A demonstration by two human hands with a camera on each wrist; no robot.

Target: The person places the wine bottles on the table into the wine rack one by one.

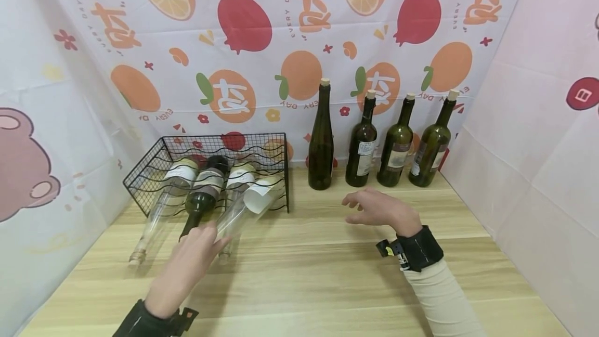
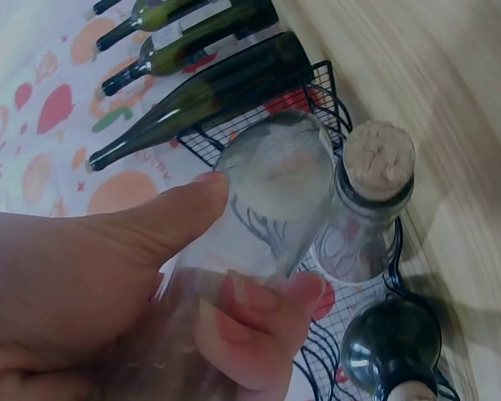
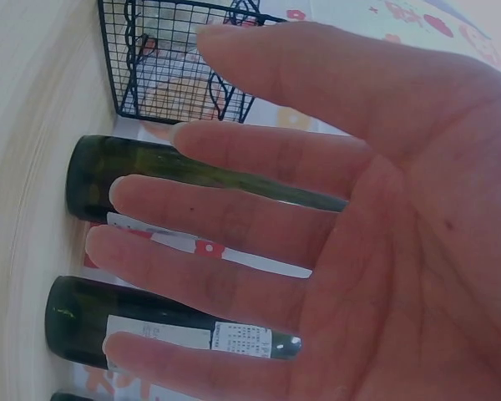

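My left hand [image 1: 194, 256] grips a clear glass bottle [image 1: 259, 196] with a white label. The bottle slants away from the hand, its base overlapping the right part of a black wire rack [image 1: 286, 170]. In the left wrist view, thumb and fingers wrap the clear glass beside a corked bottle [image 2: 363, 221]. Three bottles lie in the rack with their necks toward me: a clear one [image 1: 161, 202] at left, a dark green one [image 1: 202, 202], and another clear one [image 1: 241, 176]. My right hand [image 1: 381, 208] hovers with fingers spread, holding nothing, in front of the standing green bottles.
Several corked green bottles stand in a row at the back right, among them a tall slim one [image 1: 321, 150] and a labelled one [image 1: 362, 152]. A fruit-print curtain [image 1: 262, 77] hangs right behind them. White cloth walls border the wooden table [image 1: 327, 274] on both sides.
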